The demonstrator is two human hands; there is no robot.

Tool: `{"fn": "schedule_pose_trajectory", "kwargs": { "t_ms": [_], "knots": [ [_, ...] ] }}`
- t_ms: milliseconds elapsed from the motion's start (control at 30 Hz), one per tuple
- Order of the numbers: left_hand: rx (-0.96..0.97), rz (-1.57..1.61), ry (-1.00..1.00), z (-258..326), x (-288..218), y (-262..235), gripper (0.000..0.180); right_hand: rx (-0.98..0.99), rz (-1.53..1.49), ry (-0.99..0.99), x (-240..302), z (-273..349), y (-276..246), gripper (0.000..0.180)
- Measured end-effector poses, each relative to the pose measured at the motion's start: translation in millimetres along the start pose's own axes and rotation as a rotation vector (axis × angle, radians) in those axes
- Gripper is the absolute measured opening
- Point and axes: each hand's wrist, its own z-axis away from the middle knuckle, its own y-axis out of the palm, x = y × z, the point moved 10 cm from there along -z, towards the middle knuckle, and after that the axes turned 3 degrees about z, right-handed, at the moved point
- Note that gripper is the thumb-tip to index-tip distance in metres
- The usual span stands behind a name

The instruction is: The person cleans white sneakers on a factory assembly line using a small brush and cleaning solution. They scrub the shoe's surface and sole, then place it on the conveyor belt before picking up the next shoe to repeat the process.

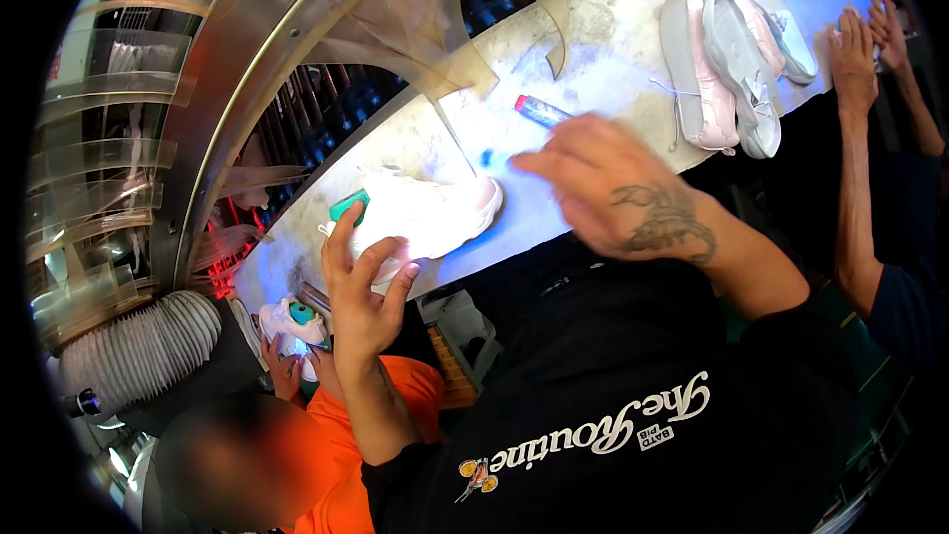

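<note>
A white sneaker (425,218) lies on the pale, curved work surface in front of me, overexposed by the bright light. A green block (349,206), seemingly a shoe last, shows at its ankle opening. My left hand (366,277) is at the near side of that opening, fingers spread, fingertips over or touching the shoe; contact is hard to tell. My right hand (603,183), with a tattoo near the wrist, hovers right of the toe, smeared by motion. Whether it holds anything is unclear. Just beyond it lies a marker-like tube (542,111) with a red end.
Several pale pink and grey shoes (727,59) stand at the far right, near a co-worker's hands (855,49). At lower left, a person in orange (381,405) handles another white shoe (297,321). Clear plastic strips (415,20) hang from a metal-edged machine; a ribbed hose (148,346) is at left.
</note>
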Motion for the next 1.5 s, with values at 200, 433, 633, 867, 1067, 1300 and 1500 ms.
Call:
{"fn": "schedule_pose_trajectory", "kwargs": {
  "t_ms": [200,433,633,867,1067,1300,1500],
  "knots": [
    [0.011,-0.063,0.050,9,-9,2,0.028,0.170,-0.716,0.311,-26,-16,98,0.025],
    [-0.049,-0.066,0.078,11,-15,1,0.024,0.183,-0.715,0.393,-32,-18,109,0.022],
    [-0.058,-0.072,0.086,10,-19,2,0.023,0.025,-0.578,0.186,-19,-18,99,0.019],
    [-0.074,-0.115,0.117,15,-26,2,0.025,-0.161,-0.427,-0.002,-3,-10,81,0.012],
    [-0.084,-0.173,0.156,15,-36,4,0.027,-0.019,-0.482,0.130,-10,-14,83,0.010],
    [-0.108,-0.282,0.236,24,-49,9,0.024,-0.155,-0.273,-0.235,14,-26,52,0.008],
    [-0.126,-0.308,0.373,12,-77,8,0.022,0.084,-0.156,-0.332,52,-64,18,0.016]
  ]
}}
